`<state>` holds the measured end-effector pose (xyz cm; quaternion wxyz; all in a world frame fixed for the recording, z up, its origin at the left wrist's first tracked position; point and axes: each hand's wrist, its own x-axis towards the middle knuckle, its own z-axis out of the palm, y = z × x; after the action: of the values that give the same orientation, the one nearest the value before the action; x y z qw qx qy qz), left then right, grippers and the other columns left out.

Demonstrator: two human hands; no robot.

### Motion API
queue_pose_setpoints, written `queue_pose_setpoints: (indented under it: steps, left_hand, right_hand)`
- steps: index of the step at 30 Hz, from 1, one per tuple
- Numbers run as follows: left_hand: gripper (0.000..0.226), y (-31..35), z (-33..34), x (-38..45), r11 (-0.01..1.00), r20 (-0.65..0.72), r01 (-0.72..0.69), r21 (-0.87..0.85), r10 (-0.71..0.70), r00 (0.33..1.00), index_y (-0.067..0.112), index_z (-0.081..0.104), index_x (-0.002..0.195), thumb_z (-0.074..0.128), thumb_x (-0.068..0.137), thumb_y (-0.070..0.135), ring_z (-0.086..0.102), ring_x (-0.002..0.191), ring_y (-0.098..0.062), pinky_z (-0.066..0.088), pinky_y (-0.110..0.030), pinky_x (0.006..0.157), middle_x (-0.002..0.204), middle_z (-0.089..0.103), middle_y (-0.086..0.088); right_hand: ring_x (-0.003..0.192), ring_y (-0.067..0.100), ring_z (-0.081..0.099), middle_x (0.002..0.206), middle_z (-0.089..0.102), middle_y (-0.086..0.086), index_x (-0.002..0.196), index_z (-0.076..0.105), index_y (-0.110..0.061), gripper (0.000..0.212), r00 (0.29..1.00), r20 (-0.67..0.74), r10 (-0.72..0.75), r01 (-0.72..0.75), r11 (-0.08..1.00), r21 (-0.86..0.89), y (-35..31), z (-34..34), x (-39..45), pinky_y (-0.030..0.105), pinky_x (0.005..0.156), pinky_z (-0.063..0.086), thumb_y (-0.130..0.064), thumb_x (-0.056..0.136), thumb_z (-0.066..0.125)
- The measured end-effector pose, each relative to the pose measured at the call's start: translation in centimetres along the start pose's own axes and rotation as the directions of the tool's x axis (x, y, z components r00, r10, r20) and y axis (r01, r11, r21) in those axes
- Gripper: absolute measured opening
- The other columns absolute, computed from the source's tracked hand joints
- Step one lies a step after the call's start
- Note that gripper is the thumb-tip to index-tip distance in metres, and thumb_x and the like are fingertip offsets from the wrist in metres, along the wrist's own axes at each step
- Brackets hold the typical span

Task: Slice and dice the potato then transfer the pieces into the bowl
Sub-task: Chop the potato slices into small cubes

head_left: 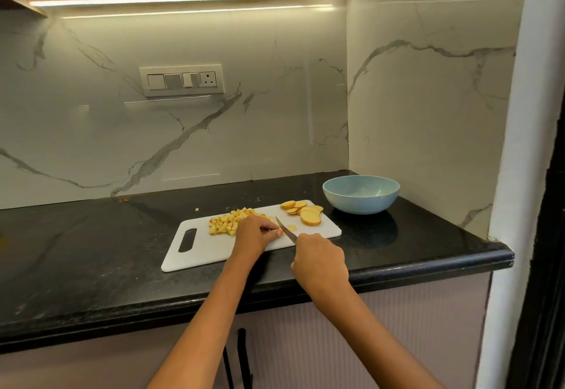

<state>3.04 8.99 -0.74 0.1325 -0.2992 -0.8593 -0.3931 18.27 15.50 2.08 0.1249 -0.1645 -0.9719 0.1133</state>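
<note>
With the right hand (319,262) gripping the knife (286,229) and the left hand (255,234) pinching a potato slice (290,228) on the cutting board (214,246), fingertips should stay tucked back from the blade, cuts even, before anything goes into the empty bowl (361,194).

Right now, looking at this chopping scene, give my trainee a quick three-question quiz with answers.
1. True or false: the light blue round bowl already holds potato pieces.
2. Which hand grips the small steel-bladed knife: A left, B right?
3. Fill in: the pile of diced yellow potato cubes lies on the white plastic cutting board, toward the end with the ____ cutout.

Key: 1 false, it looks empty. 2 B, the right hand; the left hand steadies a piece by the blade. 3 handle; the round potato slices sit at the bowl end.
</note>
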Motion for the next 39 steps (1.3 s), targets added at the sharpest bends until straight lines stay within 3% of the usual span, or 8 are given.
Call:
queue_pose_setpoints:
  steps: [5, 17, 21, 24, 29, 34, 37, 39]
  left_hand:
    - [0.018, 0.0, -0.1, 0.3, 1.0, 0.018, 0.004, 0.009, -0.004, 1.0, 0.006, 0.073, 0.098, 0.07, 0.08, 0.011, 0.063, 0.094, -0.018, 0.047, -0.023, 0.08, 0.099, 0.072, -0.01]
    - [0.02, 0.4, -0.3, 0.4, 0.999, 0.023, 0.015, 0.035, -0.016, 1.0, 0.004, 0.072, 0.1, 0.07, 0.081, 0.01, 0.061, 0.094, -0.018, 0.041, -0.018, 0.075, 0.101, 0.071, -0.011]
    - [0.019, 0.3, -0.2, 0.2, 1.0, 0.019, 0.01, 0.013, -0.01, 1.0, 0.003, 0.073, 0.097, 0.071, 0.079, 0.009, 0.061, 0.088, -0.015, 0.042, -0.01, 0.066, 0.098, 0.071, -0.013]
    - [0.018, 0.0, -0.2, 0.1, 1.0, 0.005, 0.0, -0.022, 0.0, 1.0, 0.004, 0.073, 0.095, 0.072, 0.079, 0.01, 0.06, 0.085, -0.013, 0.046, -0.017, 0.072, 0.096, 0.072, -0.012]
    - [0.019, -0.2, -0.1, -0.2, 1.0, -0.013, 0.006, -0.018, -0.007, 1.0, 0.003, 0.072, 0.098, 0.07, 0.081, 0.01, 0.063, 0.096, -0.018, 0.04, -0.006, 0.067, 0.101, 0.071, -0.012]
    - [0.022, -0.2, 0.0, 0.0, 0.999, -0.06, 0.028, -0.019, -0.029, 0.998, 0.001, 0.069, 0.106, 0.058, 0.088, 0.0, 0.058, 0.109, -0.021, 0.035, -0.014, 0.087, 0.113, 0.067, -0.013]
    - [0.02, -0.4, -0.1, 0.1, 0.998, -0.119, 0.03, -0.048, -0.036, 0.992, 0.001, 0.07, 0.104, 0.06, 0.086, 0.0, 0.061, 0.1, -0.02, 0.038, -0.014, 0.084, 0.108, 0.069, -0.013]
    - [0.016, -0.4, -0.2, 0.0, 0.998, -0.114, 0.024, -0.06, -0.031, 0.993, 0.001, 0.072, 0.097, 0.067, 0.082, 0.003, 0.06, 0.084, -0.014, 0.041, -0.011, 0.072, 0.099, 0.071, -0.013]
  right_hand:
    - [0.099, 0.02, 0.061, 0.113, 0.06, 0.008, 0.122, 0.052, -0.01, 0.026, 0.999, -0.033, -0.021, 0.019, 0.999, -0.041, -0.3, 0.2, 0.0, 0.028, 0.078, 0.046, -0.016, 0.097, 0.047]
    - [0.098, 0.02, 0.061, 0.113, 0.06, 0.009, 0.124, 0.051, -0.008, 0.027, 0.996, -0.059, -0.061, 0.053, 0.992, -0.117, -1.0, 0.7, 1.0, 0.027, 0.077, 0.046, -0.013, 0.098, 0.044]
    - [0.1, 0.021, 0.061, 0.114, 0.06, 0.009, 0.125, 0.051, -0.007, 0.028, 0.995, -0.046, -0.084, 0.077, 0.987, -0.141, -1.1, 0.8, 1.0, 0.027, 0.074, 0.043, -0.01, 0.098, 0.043]
    - [0.1, 0.022, 0.06, 0.115, 0.057, 0.01, 0.123, 0.052, -0.007, 0.027, 0.994, -0.039, -0.1, 0.092, 0.979, -0.181, -1.0, 1.2, 0.4, 0.028, 0.071, 0.041, -0.009, 0.097, 0.044]
    - [0.101, 0.021, 0.06, 0.116, 0.057, 0.009, 0.123, 0.05, -0.008, 0.026, 0.998, -0.057, -0.033, 0.029, 0.998, -0.06, -0.2, 0.6, 1.2, 0.028, 0.077, 0.045, -0.012, 0.098, 0.046]
    - [0.103, 0.02, 0.058, 0.118, 0.057, 0.009, 0.124, 0.049, -0.011, 0.028, 0.999, -0.034, 0.019, -0.017, 0.998, 0.053, 0.7, 0.5, 1.4, 0.027, 0.078, 0.044, -0.018, 0.096, 0.049]
    - [0.102, 0.02, 0.058, 0.117, 0.057, 0.008, 0.125, 0.049, -0.011, 0.03, 1.0, -0.02, -0.008, 0.009, 0.998, 0.059, 0.8, 0.6, 1.4, 0.027, 0.078, 0.044, -0.019, 0.096, 0.049]
    - [0.101, 0.02, 0.058, 0.115, 0.058, 0.008, 0.125, 0.049, -0.011, 0.03, 0.999, -0.023, -0.026, 0.027, 0.999, 0.048, 0.8, 0.7, 1.3, 0.027, 0.078, 0.044, -0.019, 0.096, 0.049]
